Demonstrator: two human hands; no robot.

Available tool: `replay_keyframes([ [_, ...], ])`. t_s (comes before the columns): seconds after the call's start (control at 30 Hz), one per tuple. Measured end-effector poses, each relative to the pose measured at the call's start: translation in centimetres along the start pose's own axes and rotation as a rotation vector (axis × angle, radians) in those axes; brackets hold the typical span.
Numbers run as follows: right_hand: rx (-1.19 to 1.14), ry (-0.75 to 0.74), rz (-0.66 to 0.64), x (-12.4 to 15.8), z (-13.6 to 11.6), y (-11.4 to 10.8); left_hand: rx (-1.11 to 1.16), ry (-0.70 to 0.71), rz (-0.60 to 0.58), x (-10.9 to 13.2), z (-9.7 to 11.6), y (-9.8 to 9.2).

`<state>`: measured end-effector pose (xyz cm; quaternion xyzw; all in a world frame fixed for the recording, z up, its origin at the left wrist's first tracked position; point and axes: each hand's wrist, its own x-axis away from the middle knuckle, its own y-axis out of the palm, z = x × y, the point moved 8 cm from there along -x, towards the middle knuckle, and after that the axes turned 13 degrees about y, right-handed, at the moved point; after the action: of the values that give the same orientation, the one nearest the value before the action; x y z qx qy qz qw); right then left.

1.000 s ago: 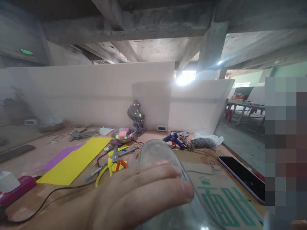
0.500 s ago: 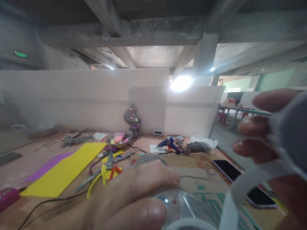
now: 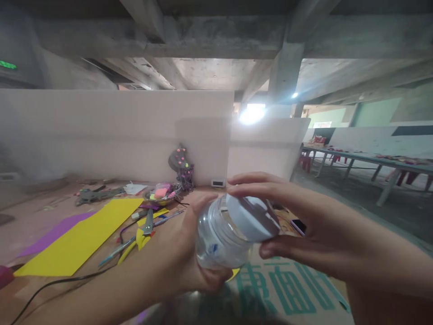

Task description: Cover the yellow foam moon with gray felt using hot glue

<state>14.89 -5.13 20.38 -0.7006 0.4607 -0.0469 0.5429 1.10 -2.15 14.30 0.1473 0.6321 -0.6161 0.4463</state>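
Two white boards point(image 3: 118, 131) stand behind a long table point(image 3: 20, 198). On the table lies a flat piece of cardboard point(image 3: 294, 289) with large green letters, and to the left of it a yellow sheet point(image 3: 84, 239), which partly covers a purple sheet point(image 3: 57, 230). The left hand point(image 3: 186, 248) is closed around the body of a clear bottle point(image 3: 216, 237), which is tilted and raised above the cardboard. The right hand point(image 3: 304, 216) holds the white lid point(image 3: 252, 219) at the mouth of this bottle, with fingers over the top and thumb below; how tight the lid sits, I cannot tell. A bowl point(image 3: 162, 201) is further back, and scissors point(image 3: 141, 238) with yellow handles lie beside the left forearm.
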Motion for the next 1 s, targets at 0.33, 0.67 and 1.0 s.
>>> replay_keyframes([
  [0.33,0.154,-0.047,0.038,-1.4,0.4,2.3,-0.087,-0.008,-0.005,0.8,-1.1,1.1],
  [0.67,0.344,-0.020,0.262,-1.0,1.2,-0.2,-0.099,-0.037,-0.018,0.5,-1.5,0.9],
  [1.0,0.429,-0.010,0.129,-1.3,0.6,1.9,-0.086,-0.030,-0.005,0.4,-1.3,1.1],
])
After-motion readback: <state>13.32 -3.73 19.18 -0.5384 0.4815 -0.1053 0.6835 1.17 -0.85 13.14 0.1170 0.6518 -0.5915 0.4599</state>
